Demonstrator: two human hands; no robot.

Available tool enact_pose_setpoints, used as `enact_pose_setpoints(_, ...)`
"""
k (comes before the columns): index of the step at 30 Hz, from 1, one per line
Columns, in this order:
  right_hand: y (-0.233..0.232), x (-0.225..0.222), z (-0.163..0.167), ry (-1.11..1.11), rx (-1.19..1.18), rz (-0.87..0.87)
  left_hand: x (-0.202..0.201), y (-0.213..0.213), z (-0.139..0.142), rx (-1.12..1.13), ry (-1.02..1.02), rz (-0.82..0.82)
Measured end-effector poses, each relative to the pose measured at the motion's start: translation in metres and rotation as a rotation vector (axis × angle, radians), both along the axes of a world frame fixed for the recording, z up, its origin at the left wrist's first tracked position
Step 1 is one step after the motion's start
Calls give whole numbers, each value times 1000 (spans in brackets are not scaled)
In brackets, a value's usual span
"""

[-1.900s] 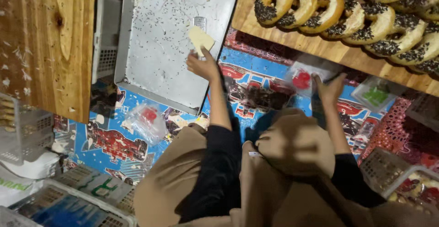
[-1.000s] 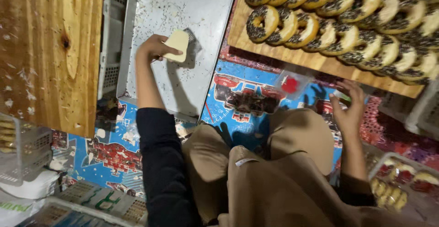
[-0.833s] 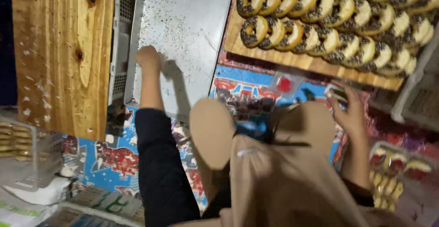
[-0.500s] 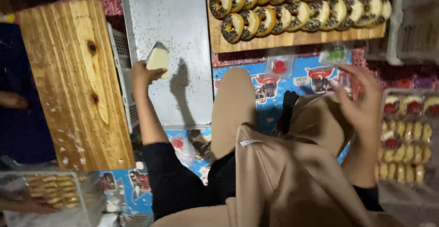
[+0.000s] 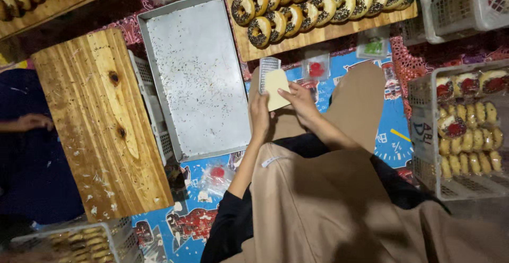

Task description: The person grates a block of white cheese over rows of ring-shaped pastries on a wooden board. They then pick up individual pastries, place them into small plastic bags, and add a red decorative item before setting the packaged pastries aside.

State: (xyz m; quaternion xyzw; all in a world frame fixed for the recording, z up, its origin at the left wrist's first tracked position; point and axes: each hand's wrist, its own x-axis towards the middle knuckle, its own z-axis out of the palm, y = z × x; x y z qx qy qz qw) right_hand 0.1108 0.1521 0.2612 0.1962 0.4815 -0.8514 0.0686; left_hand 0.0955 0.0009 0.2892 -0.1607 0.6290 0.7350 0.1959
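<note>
Head view, looking straight down at a person seated on the floor in tan clothing with dark sleeves. Near the centre of the frame, the left hand [image 5: 259, 115] is closed around a small metal grater [image 5: 268, 72], held upright. The right hand [image 5: 300, 99] pinches a pale yellow block [image 5: 276, 88], perhaps cheese, against the grater's face; the two hands are just beside each other, above the person's knee.

Left of the hands lies a large, shallow metal tray [image 5: 199, 77], dusted with dark sprinkles. Further left sits a long wooden board [image 5: 98, 122], also flecked with crumbs. Between tray and board the edge of a white plastic crate [image 5: 151, 106] shows.

Along the top of the frame, a second wooden board [image 5: 318, 35] carries rows of ring doughnuts [image 5: 297, 8] topped with dark sprinkles. At the right edge, a white wire basket [image 5: 424, 130] holds packed pastries.

The floor is covered by a blue patterned mat [image 5: 185, 226] with red figures. Small clear bags with red contents [image 5: 214, 175] lie on it, at lower centre and just above the hands. At the far left edge, another person's hand [image 5: 32, 122] rests over dark fabric. The room is dim.
</note>
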Motion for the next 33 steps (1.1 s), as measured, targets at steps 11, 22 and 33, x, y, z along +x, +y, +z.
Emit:
enact_pose_setpoints(11, 73, -50, 15, -38, -553, 116, -18, -201, 12, 50, 14, -118)
enact_pose_setpoints(22, -14, -90, 25, -77, -52, 526, -25, -202, -56, -828, -372, -197)
enact_pose_setpoints(33, 65, -119, 35, -161, 628, 189, -82, 7, -76, 301, -365, 48)
